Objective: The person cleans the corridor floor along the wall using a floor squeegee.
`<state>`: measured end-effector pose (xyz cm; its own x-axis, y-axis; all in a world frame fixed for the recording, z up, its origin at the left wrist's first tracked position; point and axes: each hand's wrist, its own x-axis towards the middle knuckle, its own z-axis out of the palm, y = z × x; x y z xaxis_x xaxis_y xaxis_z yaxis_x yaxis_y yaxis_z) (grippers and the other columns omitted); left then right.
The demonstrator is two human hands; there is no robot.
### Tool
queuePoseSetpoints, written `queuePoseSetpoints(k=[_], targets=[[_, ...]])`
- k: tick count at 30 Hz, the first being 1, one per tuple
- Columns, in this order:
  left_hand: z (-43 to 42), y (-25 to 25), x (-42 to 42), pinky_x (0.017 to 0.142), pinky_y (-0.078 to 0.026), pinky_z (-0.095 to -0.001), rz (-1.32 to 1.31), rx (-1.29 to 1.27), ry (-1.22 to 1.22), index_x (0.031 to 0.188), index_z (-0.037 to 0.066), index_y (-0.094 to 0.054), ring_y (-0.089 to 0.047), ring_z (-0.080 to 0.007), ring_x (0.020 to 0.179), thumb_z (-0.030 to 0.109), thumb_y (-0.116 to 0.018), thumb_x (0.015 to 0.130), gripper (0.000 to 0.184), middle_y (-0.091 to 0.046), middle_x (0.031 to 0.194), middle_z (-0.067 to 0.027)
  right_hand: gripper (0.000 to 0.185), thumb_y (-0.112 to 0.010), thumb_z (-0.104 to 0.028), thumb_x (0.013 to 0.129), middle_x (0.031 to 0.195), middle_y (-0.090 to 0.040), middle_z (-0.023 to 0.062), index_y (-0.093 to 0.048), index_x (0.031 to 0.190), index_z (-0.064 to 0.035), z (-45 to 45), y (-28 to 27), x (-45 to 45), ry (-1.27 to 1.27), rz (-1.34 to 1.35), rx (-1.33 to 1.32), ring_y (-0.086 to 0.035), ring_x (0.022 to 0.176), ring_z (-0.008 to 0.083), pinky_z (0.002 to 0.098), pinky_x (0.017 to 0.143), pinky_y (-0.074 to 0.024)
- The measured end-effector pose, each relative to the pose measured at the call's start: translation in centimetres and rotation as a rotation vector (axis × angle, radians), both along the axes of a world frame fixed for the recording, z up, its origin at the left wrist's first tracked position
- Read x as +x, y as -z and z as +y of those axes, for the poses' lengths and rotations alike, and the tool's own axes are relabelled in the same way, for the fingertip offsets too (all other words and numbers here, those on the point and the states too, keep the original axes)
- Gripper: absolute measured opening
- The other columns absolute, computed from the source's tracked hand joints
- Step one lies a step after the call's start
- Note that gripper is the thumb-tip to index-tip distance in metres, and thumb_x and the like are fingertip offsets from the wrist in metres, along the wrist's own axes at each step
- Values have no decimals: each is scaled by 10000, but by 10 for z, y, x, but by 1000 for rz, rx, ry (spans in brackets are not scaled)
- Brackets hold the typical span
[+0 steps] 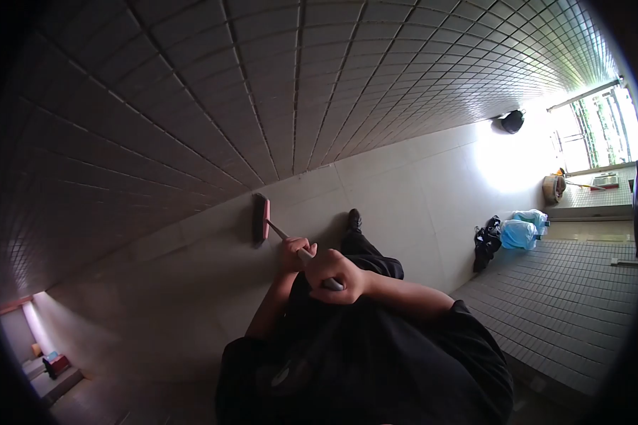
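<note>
A broom (266, 218) with a pinkish-red head and dark bristles rests on the floor close to the foot of the tiled wall. Its pale handle slants back toward my body. My left hand (295, 253) is wrapped round the handle on the side nearer the broom head. At the top end my right hand (337, 276) also grips it, with the grey tip of the handle sticking out below the fist. Both hands are closed and sit close together in front of my dark shirt.
A tiled wall (262, 92) runs along the far side of the pale floor (404, 191). To the right lie light-blue bags (521, 232), black items (487, 244), a round container (553, 188) and a dark object (512, 122). A barred opening (595, 131) glares behind them. My shoe (354, 219) is ahead.
</note>
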<state>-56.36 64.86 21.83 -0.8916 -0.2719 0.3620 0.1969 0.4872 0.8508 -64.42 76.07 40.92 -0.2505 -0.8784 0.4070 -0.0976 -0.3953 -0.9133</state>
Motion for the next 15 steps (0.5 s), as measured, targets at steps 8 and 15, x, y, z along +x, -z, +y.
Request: queuePoseSetpoints(k=[8, 15], targets=[[26, -7, -37, 425, -355, -407, 42, -22, -40, 534, 69, -412, -487, -325, 441, 118, -676, 706, 319, -443, 472, -108, 275, -577, -15, 745, 529, -439, 100, -395, 539, -37, 30, 1, -49, -114, 4, -14, -469, 495, 298, 383, 487, -336], [80, -2, -123, 426, -361, -411, -109, -82, 9, 531, 67, -414, -490, -325, 440, 124, -666, 714, 317, -439, 469, -113, 252, -569, -23, 733, 535, -437, 117, -403, 543, -27, 106, 11, -142, -41, -41, 0, -465, 511, 312, 400, 513, -341]])
